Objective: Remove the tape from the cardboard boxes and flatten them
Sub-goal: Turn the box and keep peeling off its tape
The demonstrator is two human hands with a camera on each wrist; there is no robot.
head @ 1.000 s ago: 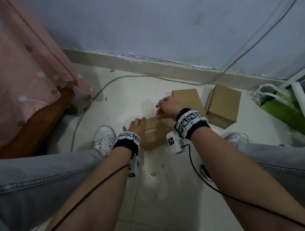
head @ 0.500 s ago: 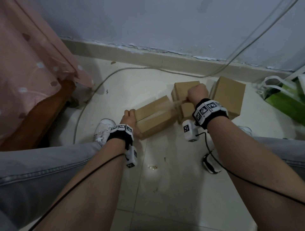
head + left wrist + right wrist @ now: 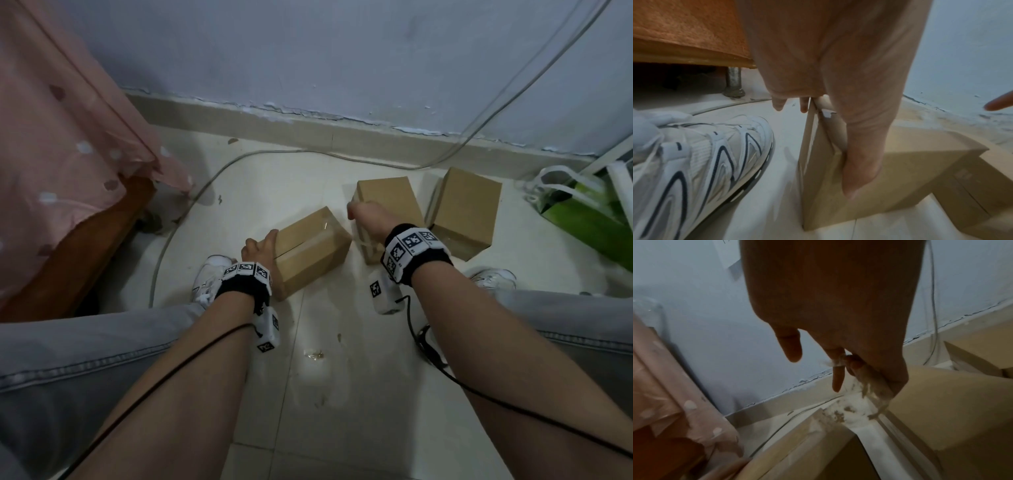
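A brown cardboard box (image 3: 308, 250) lies on the floor between my feet, with a clear tape seam along its top. My left hand (image 3: 261, 249) grips its left end: in the left wrist view the thumb (image 3: 857, 170) lies down the near face of the box (image 3: 900, 170) and the fingers hook over the far edge. Just right of the box, my right hand (image 3: 364, 217) pinches a strip of clear tape (image 3: 871, 389) that stretches down to the box's corner (image 3: 818, 426). Two more closed boxes (image 3: 387, 197) (image 3: 466, 209) stand behind it.
A wooden bed frame (image 3: 89, 253) under pink cloth (image 3: 61, 137) fills the left. A grey cable (image 3: 191, 205) loops over the tiles towards the wall. A green bag (image 3: 582, 212) lies at the right. My white shoes (image 3: 210, 277) (image 3: 493, 279) flank the box. A crumpled scrap (image 3: 315, 354) lies nearer me.
My right hand has pulled away to the right, peeling the tape strip off the box top. The box has turned and slid left with my left hand still on its end.
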